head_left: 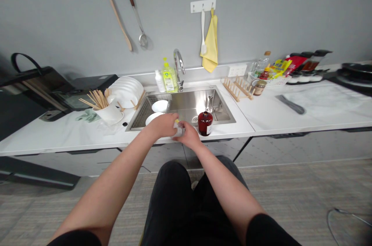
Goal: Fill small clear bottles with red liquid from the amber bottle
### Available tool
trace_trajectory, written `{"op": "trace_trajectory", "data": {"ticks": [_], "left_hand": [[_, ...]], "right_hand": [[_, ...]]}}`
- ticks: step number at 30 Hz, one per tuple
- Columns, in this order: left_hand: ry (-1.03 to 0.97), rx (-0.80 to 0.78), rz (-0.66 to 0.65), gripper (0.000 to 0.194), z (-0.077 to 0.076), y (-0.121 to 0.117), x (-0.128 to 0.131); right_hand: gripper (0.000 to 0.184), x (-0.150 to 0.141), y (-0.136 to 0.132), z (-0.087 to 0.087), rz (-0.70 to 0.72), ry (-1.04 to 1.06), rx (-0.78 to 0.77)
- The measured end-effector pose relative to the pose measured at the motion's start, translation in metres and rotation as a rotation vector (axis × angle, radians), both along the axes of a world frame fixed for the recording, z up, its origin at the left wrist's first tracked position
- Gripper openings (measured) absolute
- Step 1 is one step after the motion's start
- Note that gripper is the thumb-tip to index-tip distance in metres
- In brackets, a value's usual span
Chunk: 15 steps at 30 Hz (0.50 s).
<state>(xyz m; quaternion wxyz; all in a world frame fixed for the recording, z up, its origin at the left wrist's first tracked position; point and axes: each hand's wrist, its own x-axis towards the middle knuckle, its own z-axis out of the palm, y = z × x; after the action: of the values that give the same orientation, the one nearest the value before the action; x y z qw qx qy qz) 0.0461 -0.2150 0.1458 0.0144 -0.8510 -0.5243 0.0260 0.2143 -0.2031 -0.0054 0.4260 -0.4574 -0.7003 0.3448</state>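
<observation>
At the sink's front edge my left hand [165,125] and my right hand [188,136] meet, fingers closed around a small clear container [180,131] with a bit of yellow at its top. My fingers cover much of it, so its exact kind is unclear. Just right of my right hand, a dark red bottle [205,125] stands upright on the counter edge, its neck uncapped. Beyond my left hand, a white bowl [160,105] sits in the rack side of the steel sink [226,112]; a second white bowl [151,117] is partly hidden by that hand.
Behind the sink are the faucet [178,66], a yellow-green soap bottle [168,78] and a white bottle [159,81]. Left stand racked white plates [126,91] and a chopstick holder [109,114]. Right are a wooden rack [238,89], a jar [259,88] and a condiment basket [277,81].
</observation>
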Motion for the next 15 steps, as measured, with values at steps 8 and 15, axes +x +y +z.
{"op": "trace_trajectory", "data": {"ticks": [8,15], "left_hand": [[-0.091,-0.079,-0.182,0.051,0.002,-0.002,0.0],[0.048,0.034,0.158,0.053,0.003,-0.007,0.011]], "right_hand": [[0.087,0.0,-0.001,-0.001,0.0,-0.001,0.009],[0.086,0.0,-0.001,-0.002,-0.011,-0.013,0.018]]}}
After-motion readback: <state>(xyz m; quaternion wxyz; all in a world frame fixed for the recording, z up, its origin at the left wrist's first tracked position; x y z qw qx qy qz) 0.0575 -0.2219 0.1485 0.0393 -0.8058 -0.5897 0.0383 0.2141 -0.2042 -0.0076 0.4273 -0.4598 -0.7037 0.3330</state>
